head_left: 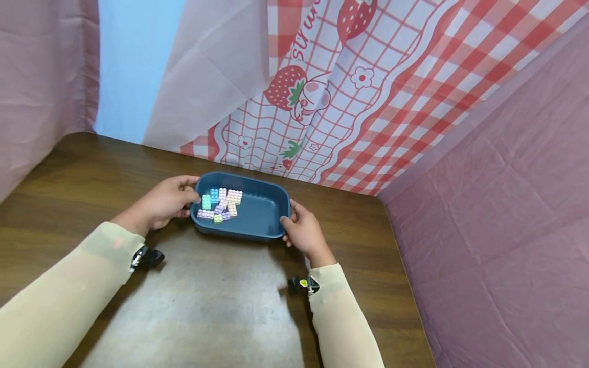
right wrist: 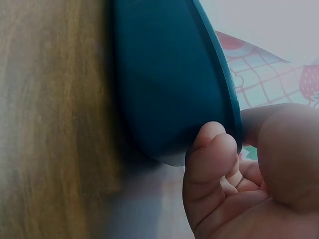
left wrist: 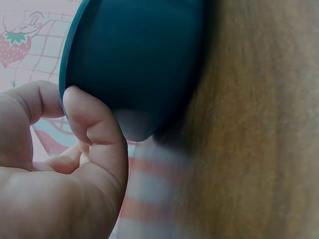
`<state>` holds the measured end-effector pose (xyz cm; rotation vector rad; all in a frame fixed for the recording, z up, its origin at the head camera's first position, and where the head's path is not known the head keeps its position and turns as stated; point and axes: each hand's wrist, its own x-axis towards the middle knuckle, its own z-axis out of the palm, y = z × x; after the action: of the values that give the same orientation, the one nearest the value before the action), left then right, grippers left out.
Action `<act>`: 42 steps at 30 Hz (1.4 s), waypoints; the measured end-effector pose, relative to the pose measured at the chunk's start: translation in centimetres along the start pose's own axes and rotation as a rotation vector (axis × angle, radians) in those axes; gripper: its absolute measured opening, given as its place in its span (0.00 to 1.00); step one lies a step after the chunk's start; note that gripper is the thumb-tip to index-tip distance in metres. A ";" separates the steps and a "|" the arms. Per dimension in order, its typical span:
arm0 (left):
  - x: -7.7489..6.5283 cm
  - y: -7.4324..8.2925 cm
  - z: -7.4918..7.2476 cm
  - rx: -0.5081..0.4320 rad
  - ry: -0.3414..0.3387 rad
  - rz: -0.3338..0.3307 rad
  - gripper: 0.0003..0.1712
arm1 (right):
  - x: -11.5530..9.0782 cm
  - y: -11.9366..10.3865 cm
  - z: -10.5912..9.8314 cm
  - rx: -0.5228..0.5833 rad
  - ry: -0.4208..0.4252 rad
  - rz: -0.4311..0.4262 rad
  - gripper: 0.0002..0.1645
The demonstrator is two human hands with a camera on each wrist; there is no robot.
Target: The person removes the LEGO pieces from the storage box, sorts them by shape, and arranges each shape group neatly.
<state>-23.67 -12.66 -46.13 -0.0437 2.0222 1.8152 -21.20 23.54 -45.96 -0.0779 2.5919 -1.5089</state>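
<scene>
A dark blue oblong tray [head_left: 259, 212] with rounded ends is held between both hands, near the back of the table. Several pastel toy building bricks [head_left: 223, 203] lie loosely in its left half; the right half shows bare bottom. My left hand [head_left: 167, 201] pinches the rim at the left end, thumb and fingers on either side of the wall. At the opposite end, my right hand [head_left: 304, 228] grips the rim the same way. Both wrist views show the tray's outer wall [left wrist: 134, 59] close to the wooden surface; whether the base touches it, I cannot tell.
The brown wooden table [head_left: 184, 301] spreads out in front of the tray. Behind it hangs a red-and-white strawberry-print cloth [head_left: 317, 117]. A mauve cloth [head_left: 488, 220] walls the right side, and a pinkish curtain [head_left: 41, 76] the left.
</scene>
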 end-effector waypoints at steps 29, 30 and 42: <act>-2.8 -1.3 0.7 -0.044 -0.011 0.011 0.45 | -3.3 0.2 0.2 0.050 -0.002 0.009 0.37; -2.8 -1.4 0.7 -0.046 -0.012 0.013 0.45 | -3.4 0.2 0.3 0.057 0.000 0.011 0.38; -3.5 -2.2 1.0 -0.091 -0.025 0.067 0.43 | -4.2 0.6 0.6 0.088 0.014 0.009 0.39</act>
<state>-19.50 -12.92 -47.11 0.0209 1.9449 1.9388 -16.92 23.79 -46.35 -0.0463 2.5286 -1.6236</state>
